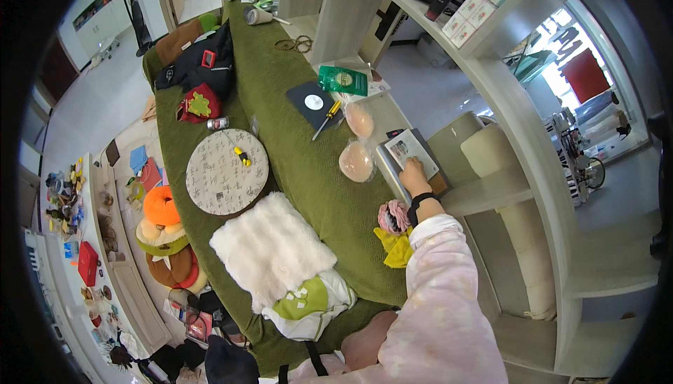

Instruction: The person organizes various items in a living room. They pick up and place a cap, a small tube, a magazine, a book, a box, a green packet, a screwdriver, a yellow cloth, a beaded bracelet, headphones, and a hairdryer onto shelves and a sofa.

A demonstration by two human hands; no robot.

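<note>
My right hand (414, 176), with a black band at the wrist, reaches to a printed card or booklet (410, 148) on a stack of flat items beside the shelf. Its fingers touch the lower edge; whether they grip it is unclear. Left of the hand, two beige rounded pads in clear wrap (356, 161) lie on the green sofa cover (315, 195). Near my wrist are a pink scrunchie (394, 216) and a yellow cloth (395, 248). A yellow-handled screwdriver (333, 110) rests on a dark folder (310, 101), near a green packet (343, 80). My left hand is out of view.
On the sofa lie a round patterned cushion (227, 171) bearing another screwdriver (242, 157), a white fluffy cushion (271, 247), a red bag (199, 103) and a dark garment (197, 63). A pale shelf unit (494, 74) rises at right. Plush cushions (162, 205) lie at left.
</note>
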